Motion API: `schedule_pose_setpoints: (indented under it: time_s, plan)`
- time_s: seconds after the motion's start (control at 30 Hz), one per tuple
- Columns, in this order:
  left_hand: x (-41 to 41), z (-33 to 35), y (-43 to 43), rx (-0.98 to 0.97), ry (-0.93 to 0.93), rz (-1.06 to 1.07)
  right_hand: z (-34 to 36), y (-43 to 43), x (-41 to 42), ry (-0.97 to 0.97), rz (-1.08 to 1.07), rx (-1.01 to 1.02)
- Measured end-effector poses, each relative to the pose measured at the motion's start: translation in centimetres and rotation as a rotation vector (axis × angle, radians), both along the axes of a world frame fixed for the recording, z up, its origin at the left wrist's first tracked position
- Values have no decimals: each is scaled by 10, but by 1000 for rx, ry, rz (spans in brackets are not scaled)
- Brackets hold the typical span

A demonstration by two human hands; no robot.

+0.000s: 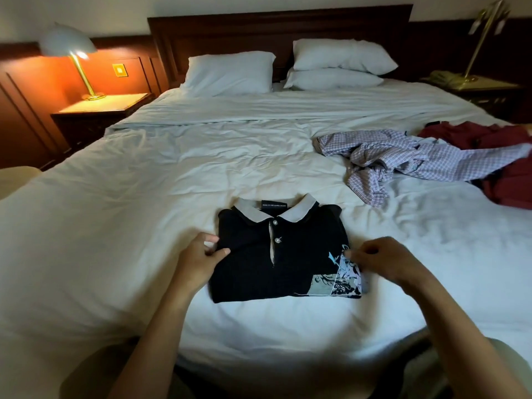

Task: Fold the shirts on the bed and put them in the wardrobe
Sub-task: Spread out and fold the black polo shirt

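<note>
Black shirt [276,263] lies folded and flat on the bed [144,182] between the two hands, collar on the far side. Left hand [201,260]: thumb and fingertips pinch the shirt's left edge, forearm reaching in low. Right hand [383,260]: fingers curled, pinching the printed right edge, slightly blurred. Beyond the right hand, well apart: a crumpled checked shirt [403,156], touching a red shirt [506,174].
</note>
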State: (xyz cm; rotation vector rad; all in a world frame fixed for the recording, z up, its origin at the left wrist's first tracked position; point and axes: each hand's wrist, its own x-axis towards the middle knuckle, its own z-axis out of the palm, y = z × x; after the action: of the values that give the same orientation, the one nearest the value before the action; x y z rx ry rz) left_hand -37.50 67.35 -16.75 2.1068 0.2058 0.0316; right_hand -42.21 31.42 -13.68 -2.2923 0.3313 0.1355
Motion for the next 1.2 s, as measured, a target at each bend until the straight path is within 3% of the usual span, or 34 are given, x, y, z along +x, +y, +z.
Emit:
schedule_pose_setpoints:
  time_s: [0.1,0.2,0.3,0.43,0.5,0.67,0.77,0.87,0.97,1.2]
  plan:
    - [14,8,-8,143,-99,26,14,6,31,-170,-104,-31]
    - [30,17,-32,286,-264,16,17,25,59,-73,-110,24]
    - [44,16,-57,325,-301,-51,12,40,75,-30,-99,21]
    - [49,-11,-64,500,-289,-115,11,46,82,-122,-201,398]
    - [48,-21,-60,564,-311,-115,6,46,84,-173,-254,477]
    - [52,-23,-60,604,-321,-134,-15,37,97,-9,-381,780]
    - [54,-25,-59,610,-321,-138,-10,33,105,-21,-398,949]
    - [57,-28,-58,636,-315,-143,-12,34,112,-143,-410,871]
    - [57,-29,-58,648,-324,-135,-22,29,118,-197,-418,635]
    - [58,-30,-59,665,-312,-127,-3,20,143,-54,-259,389]
